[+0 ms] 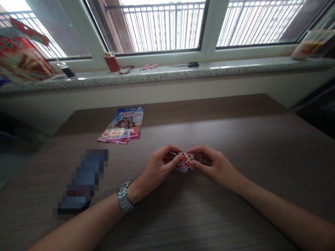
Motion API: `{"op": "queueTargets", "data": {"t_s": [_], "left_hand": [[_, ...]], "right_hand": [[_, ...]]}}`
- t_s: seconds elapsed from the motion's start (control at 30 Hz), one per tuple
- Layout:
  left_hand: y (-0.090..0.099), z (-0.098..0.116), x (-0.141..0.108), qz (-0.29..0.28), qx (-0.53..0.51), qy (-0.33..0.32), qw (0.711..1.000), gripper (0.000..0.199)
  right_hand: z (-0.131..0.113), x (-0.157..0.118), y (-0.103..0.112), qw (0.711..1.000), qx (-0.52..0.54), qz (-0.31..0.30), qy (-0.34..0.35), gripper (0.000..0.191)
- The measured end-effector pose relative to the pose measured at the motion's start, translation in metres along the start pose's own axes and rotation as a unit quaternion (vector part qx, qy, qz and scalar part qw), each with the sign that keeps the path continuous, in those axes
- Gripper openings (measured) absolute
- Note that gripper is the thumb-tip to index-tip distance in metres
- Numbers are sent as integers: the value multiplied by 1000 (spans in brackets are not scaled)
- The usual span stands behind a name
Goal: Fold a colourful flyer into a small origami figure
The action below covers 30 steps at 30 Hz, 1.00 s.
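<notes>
A small piece of folded printed paper, white with red and yellow print, is held just above the table between both hands. My left hand comes from the left with a metal watch on its wrist, its thumb and fingers pinching the paper's left side. On the other side, my right hand pinches the right edge between thumb and fingers. Parts of the paper are covered by the fingertips, so the exact fold is hard to make out.
A stack of colourful flyers lies on the brown table, back left. Nearer, a pixelated dark object rests beside my left forearm. The stone sill carries a red case, scissors and packages.
</notes>
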<state>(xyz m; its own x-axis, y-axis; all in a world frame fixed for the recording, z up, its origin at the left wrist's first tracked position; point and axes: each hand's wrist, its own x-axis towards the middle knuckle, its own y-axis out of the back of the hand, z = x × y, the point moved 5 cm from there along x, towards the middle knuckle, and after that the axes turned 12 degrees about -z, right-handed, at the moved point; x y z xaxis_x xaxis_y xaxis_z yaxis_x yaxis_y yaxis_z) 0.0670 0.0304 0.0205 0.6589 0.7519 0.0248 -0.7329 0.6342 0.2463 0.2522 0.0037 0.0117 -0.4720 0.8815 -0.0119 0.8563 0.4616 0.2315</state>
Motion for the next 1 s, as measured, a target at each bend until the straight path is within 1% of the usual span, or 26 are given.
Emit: {"op": "queueTargets", "data": {"t_s": [0.13, 0.27, 0.37, 0.63, 1.0], "left_hand": [[2, -2, 0, 8, -9, 6, 1000, 23], [4, -3, 0, 21, -8, 1, 1000, 23], [4, -4, 0, 27, -8, -3, 1000, 23], [1, -4, 0, 9, -42, 4, 999, 24], [-1, -4, 2, 7, -64, 9, 998, 26]], "right_hand": [[2, 0, -2, 1000, 8, -6, -1, 28], [4, 1, -6, 999, 41, -25, -4, 33], [5, 2, -7, 998, 52, -33, -11, 30], [4, 2, -5, 999, 37, -29, -16, 23], [4, 2, -1, 999, 31, -6, -17, 20]]}}
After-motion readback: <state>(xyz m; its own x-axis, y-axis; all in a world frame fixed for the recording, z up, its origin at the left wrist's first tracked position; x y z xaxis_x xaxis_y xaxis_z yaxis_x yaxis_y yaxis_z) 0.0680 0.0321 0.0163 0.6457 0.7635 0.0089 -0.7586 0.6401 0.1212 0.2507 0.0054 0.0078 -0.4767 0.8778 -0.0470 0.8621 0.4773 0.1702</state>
